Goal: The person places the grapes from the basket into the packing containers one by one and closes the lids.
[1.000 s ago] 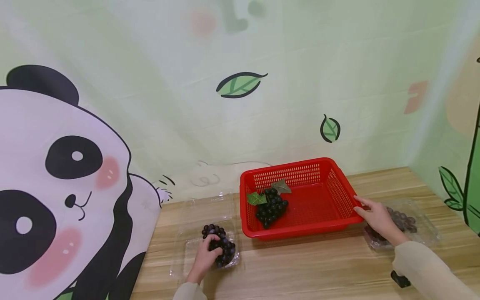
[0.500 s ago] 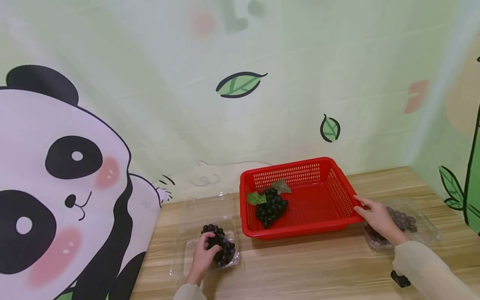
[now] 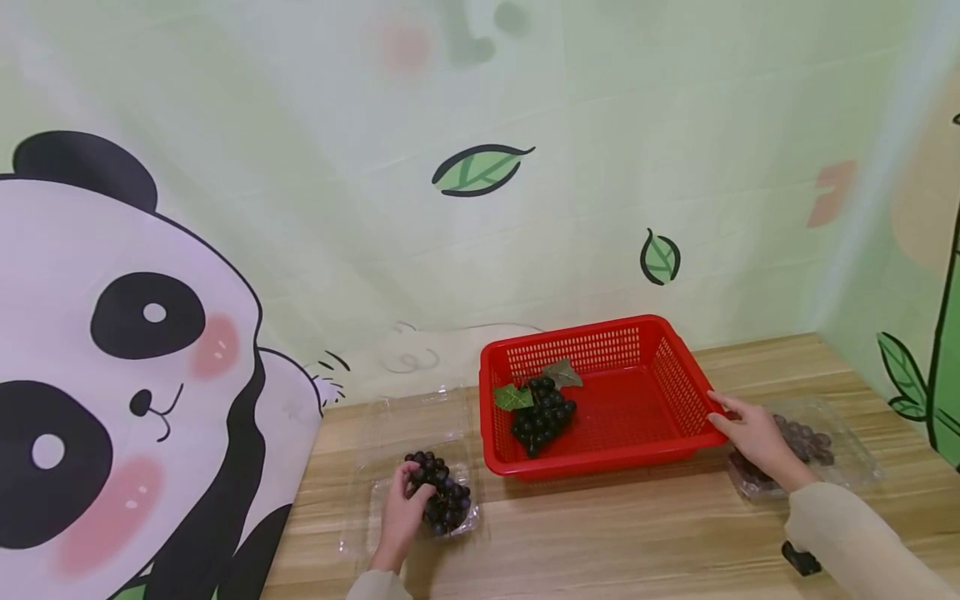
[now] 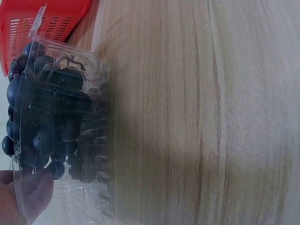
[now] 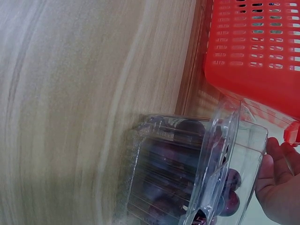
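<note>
Meanwhile, your left hand (image 3: 402,510) was curled over a bunch of dark grapes (image 3: 442,492), fingers wrapped round its upper end. That bunch sat in an open clear box (image 3: 378,508) near the front left of the worktop (image 3: 615,533), just left of the basket (image 3: 675,392). From the left wrist, the grapes (image 4: 42,112) showed through the box (image 4: 89,140) wall, with your fingers (image 4: 28,192) behind the plastic at the lower edge.

Your right hand (image 3: 753,433) lay with fingers stretched out and relaxed, fingertips touching the basket's right rim; it gripped nothing that you could see. Under and just behind that hand stood a second clear box (image 3: 847,467), holding reddish-purple grapes (image 3: 806,442), toward the right edge of the worktop. From the right wrist, this box (image 5: 187,178) stood just beside the basket (image 5: 262,56), its lid partly raised, and your hand (image 5: 279,183) showed at the lower right corner, close against the plastic; whether it touched the box, you could not tell.

The red basket stood at the back middle of the worktop, against the wall. Inside it, toward its left side, lay another dark bunch (image 3: 542,414) with two leaves (image 3: 534,385) at its top.
</note>
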{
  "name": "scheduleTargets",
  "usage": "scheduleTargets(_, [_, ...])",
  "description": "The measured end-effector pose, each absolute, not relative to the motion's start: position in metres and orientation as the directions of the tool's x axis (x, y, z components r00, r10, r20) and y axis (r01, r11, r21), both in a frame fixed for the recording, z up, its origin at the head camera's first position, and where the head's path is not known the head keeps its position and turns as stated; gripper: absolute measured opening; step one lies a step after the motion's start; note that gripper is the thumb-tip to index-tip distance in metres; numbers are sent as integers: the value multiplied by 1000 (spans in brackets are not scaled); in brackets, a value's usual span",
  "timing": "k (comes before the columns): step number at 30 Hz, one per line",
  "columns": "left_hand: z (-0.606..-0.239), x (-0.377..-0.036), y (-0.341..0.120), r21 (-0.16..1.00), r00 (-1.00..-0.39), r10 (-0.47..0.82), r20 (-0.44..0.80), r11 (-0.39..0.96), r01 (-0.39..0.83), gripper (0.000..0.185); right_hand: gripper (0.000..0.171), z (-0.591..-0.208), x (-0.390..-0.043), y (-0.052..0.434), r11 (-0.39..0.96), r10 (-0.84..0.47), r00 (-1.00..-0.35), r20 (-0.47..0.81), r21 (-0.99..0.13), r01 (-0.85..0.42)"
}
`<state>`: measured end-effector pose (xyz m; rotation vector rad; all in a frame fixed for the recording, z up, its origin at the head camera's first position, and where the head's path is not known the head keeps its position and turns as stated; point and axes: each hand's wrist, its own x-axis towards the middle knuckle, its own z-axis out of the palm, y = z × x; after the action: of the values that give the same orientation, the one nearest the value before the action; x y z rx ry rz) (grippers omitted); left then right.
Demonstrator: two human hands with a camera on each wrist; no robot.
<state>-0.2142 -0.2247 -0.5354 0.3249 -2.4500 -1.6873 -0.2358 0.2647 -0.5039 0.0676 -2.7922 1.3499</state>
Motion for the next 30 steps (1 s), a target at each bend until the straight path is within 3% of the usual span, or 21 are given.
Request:
scheduleTargets(11, [-526, -216, -223, 951, -950, -308, 49, 306, -51, 52, 52, -503, -235, 264, 619, -26, -999, 44, -784, -51])
scheduleTargets(30, [-495, -220, -193, 941, -968, -216, 128, 334, 49, 60, 50, -502, -236, 264, 627, -17, -999, 49, -777, -49])
